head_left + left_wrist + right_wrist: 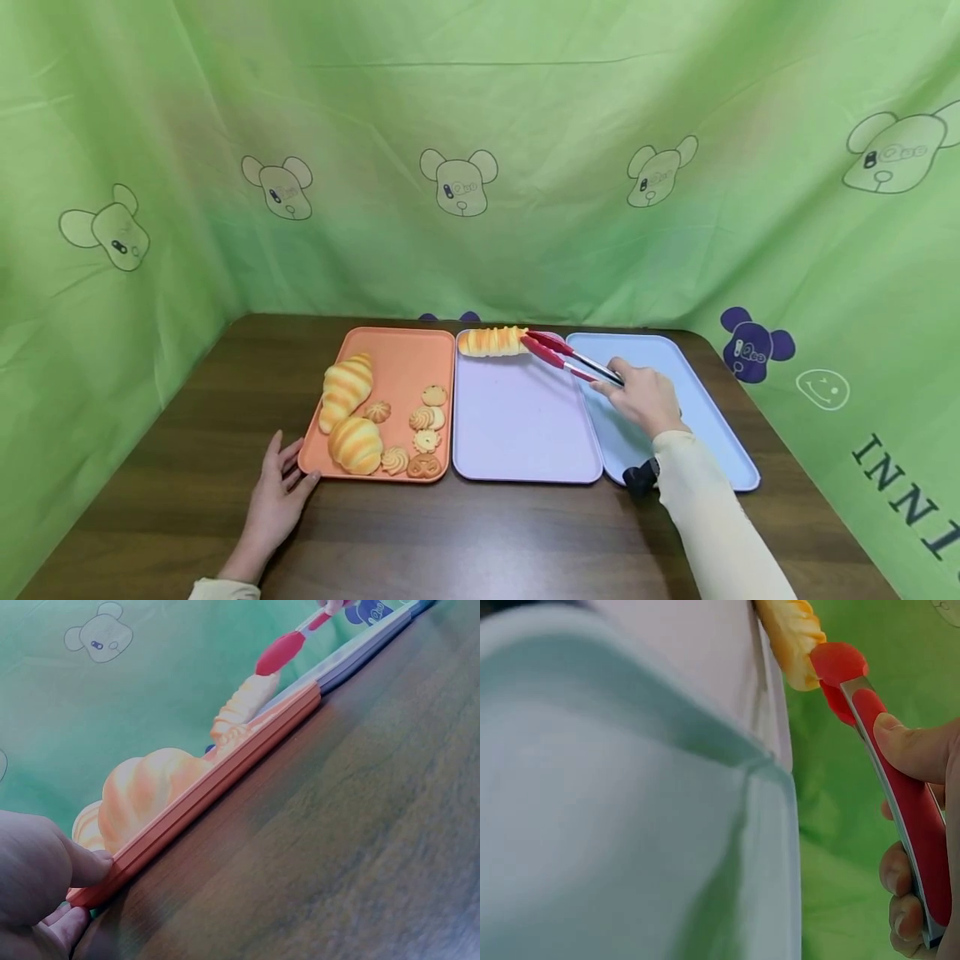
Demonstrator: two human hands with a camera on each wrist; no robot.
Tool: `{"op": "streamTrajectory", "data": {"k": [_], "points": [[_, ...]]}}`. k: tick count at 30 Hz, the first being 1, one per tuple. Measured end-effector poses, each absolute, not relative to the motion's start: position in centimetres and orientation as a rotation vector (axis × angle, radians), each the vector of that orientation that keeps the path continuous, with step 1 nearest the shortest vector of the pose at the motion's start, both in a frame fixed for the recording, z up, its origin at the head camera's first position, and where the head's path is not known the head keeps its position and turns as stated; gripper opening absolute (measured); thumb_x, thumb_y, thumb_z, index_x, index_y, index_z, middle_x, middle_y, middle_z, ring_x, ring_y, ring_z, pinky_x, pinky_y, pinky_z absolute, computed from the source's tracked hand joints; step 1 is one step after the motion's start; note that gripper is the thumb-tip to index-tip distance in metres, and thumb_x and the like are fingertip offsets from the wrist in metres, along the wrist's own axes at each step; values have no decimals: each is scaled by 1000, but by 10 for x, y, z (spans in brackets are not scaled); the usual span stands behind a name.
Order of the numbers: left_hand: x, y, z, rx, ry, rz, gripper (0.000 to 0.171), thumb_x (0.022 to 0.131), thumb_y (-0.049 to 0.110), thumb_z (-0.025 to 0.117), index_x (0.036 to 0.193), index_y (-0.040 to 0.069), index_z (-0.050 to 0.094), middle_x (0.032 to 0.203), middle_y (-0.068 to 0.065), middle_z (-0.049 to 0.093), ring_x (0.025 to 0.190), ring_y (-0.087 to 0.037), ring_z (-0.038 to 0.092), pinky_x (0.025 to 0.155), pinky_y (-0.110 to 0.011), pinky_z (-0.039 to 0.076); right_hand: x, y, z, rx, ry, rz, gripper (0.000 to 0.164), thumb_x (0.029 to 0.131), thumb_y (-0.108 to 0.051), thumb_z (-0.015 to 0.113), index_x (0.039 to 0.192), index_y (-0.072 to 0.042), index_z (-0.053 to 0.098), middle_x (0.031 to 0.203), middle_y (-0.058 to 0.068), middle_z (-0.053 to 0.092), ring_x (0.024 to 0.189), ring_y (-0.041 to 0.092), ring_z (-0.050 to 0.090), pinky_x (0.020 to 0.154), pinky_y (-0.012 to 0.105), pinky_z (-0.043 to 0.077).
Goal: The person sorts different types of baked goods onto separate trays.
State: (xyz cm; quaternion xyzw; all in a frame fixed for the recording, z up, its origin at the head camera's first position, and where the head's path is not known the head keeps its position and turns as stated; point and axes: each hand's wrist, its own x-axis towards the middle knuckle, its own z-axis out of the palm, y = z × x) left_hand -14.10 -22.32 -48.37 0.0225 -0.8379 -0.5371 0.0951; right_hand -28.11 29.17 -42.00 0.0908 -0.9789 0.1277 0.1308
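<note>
My right hand [647,398] grips a pair of red-and-silver tongs [900,795], thumb along one arm and fingers curled round the other. The tongs' red tips meet the right end of a long striped bread roll [491,342] at the back of the lavender tray [525,433]. At the front left corner of the orange tray [397,354], my left hand [276,492] holds the rim between thumb and fingers; the left wrist view shows the thumb [90,866] against it. Two croissants [356,446] and several cookies [424,466] lie in the orange tray.
A light blue tray [675,450] lies under my right forearm, beside the lavender one. All three trays stand side by side on a dark wooden table [420,533]. A green printed curtain [540,258] encloses the table at the back and sides.
</note>
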Motion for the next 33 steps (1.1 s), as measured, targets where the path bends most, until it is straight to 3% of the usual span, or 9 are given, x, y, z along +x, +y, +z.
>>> {"op": "streamTrajectory", "data": {"k": [12, 14, 17, 21, 29, 33], "points": [[-142, -222, -482, 69, -2488, -1599, 84, 95, -9, 60, 153, -13, -2, 147, -38, 35, 135, -48, 36, 86, 4, 31, -285, 301, -422, 279, -2937, 332, 31, 91, -42, 69, 98, -14, 58, 70, 11, 58, 58, 31, 48, 48, 38, 35], [-141, -222, -482, 78, -2500, -1595, 85, 95, -8, 60, 153, -13, -2, 147, -37, 35, 135, -48, 36, 91, -2, 36, -285, 301, -424, 289, -2941, 322, 31, 91, -43, 69, 98, -15, 58, 71, 11, 58, 58, 30, 48, 48, 37, 35], [-141, -223, -481, 86, -2524, -1584, 86, 96, -6, 60, 153, -12, -4, 148, -37, 34, 135, -48, 36, 102, -20, 43, -285, 301, -427, 312, -2935, 307, 31, 90, -41, 71, 96, -14, 56, 69, 9, 56, 57, 29, 47, 48, 37, 35], [-141, -223, -482, 99, -2544, -1579, 86, 96, -6, 60, 153, -12, -5, 148, -37, 34, 135, -48, 36, 105, -38, 43, -282, 302, -431, 340, -2929, 278, 32, 89, -38, 72, 95, -13, 53, 65, 8, 54, 55, 29, 46, 47, 37, 34], [-142, -223, -480, 116, -2553, -1594, 86, 97, -6, 59, 153, -11, -6, 149, -36, 33, 137, -48, 35, 107, -48, 39, -278, 300, -430, 311, -2917, 280, 35, 87, -39, 73, 100, -11, 56, 66, 10, 55, 54, 30, 47, 46, 39, 35], [-142, -223, -479, 122, -2557, -1592, 86, 97, -5, 59, 154, -10, -6, 150, -35, 33, 137, -46, 35, 107, -40, 41, -277, 301, -427, 278, -2926, 315, 37, 87, -41, 73, 103, -11, 58, 68, 11, 57, 56, 31, 48, 46, 39, 36]]}}
